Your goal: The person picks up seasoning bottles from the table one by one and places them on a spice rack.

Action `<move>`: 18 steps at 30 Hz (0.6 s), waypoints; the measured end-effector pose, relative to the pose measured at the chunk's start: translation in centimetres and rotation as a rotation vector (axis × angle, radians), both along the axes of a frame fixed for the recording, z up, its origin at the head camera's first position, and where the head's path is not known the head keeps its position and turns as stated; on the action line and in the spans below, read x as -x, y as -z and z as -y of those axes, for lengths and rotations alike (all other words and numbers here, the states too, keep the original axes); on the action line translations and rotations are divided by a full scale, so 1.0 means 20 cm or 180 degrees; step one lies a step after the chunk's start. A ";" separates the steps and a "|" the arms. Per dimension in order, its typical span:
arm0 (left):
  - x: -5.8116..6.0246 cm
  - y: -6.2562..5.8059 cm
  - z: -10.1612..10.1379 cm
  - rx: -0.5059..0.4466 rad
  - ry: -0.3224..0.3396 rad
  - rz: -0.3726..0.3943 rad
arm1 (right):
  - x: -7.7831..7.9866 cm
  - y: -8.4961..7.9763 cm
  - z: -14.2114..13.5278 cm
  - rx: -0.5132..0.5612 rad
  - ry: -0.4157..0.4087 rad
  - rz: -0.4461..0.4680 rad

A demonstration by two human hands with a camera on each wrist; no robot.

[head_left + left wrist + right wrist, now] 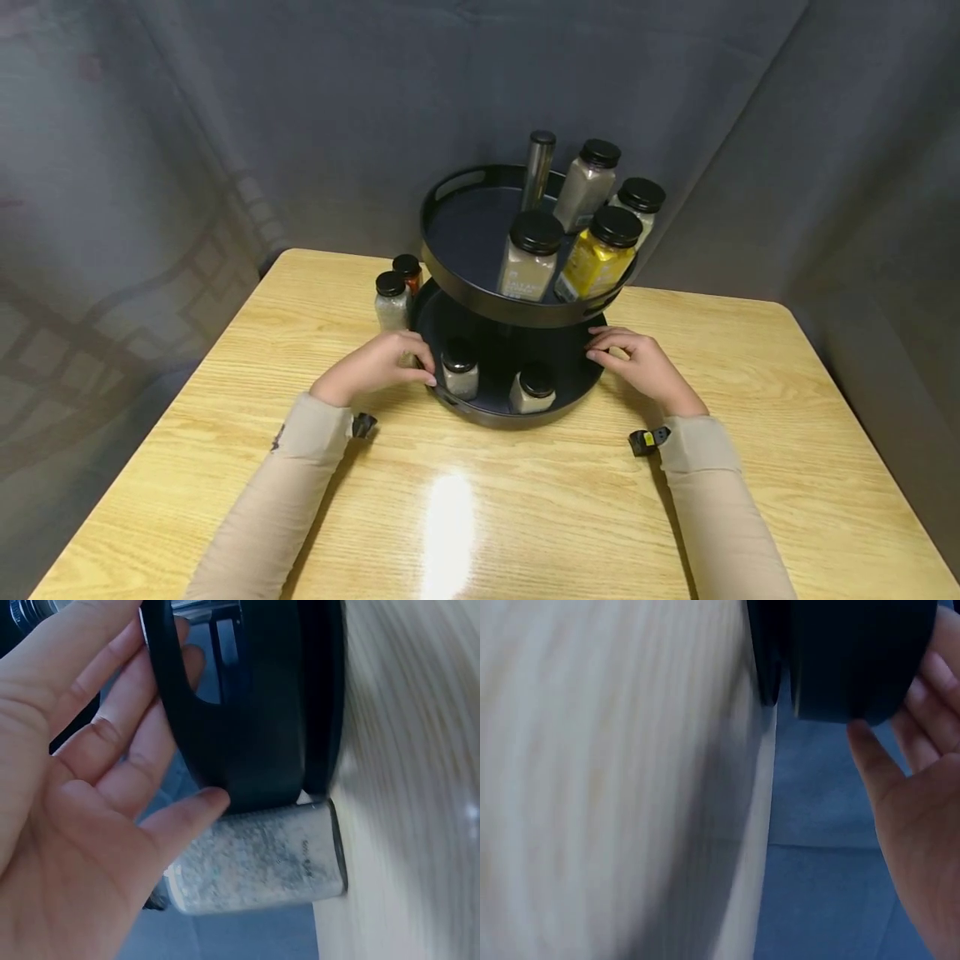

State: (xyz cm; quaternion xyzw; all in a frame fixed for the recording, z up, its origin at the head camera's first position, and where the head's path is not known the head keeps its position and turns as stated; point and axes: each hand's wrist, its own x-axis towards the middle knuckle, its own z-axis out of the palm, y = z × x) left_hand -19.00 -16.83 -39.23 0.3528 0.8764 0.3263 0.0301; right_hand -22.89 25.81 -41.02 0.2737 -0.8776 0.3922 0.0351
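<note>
A black two-tier round tray rack stands on the table, its upper tray (472,225) over its lower tray (498,367). On the left, my left hand (386,362) grips the lower tray's rim; the left wrist view shows the thumb outside the rim (262,742) and fingers behind it, near a handle slot. Opposite, my right hand (637,362) pinches the same rim (847,660) between thumb and fingers, the fingertips partly hidden. Two small black-lidded jars, one left (461,379) and one right (531,392), sit at the lower tray's front.
The upper tray bears several jars, including a yellow one (596,258), and a slim grinder-like cylinder (537,171). Left of the rack stand a pale jar (392,304) and a reddish jar (409,271). A grey curtain (337,125) hangs behind the wooden table (555,517).
</note>
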 end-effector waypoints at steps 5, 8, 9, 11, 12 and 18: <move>-0.01 0.00 -0.03 0.0115 0.0029 -0.0197 | -0.02 0.00 0.02 -0.0125 0.0114 -0.0261; -0.02 -0.01 -0.06 0.0192 0.0016 -0.0292 | -0.06 0.01 0.02 -0.0107 0.0221 -0.0333; -0.02 -0.01 -0.07 0.0225 0.0009 -0.0316 | -0.08 0.00 0.01 -0.0089 0.0245 -0.0366; -0.03 -0.02 -0.08 0.0306 -0.0024 -0.0363 | -0.12 0.00 0.01 -0.0089 0.0264 -0.0471; -0.04 -0.03 -0.09 0.0361 -0.0051 -0.0387 | -0.14 0.00 0.01 -0.0077 0.0239 -0.0529; -0.09 -0.07 -0.12 0.0639 -0.0234 -0.0458 | -0.20 -0.01 0.02 -0.0119 -0.0268 -0.0802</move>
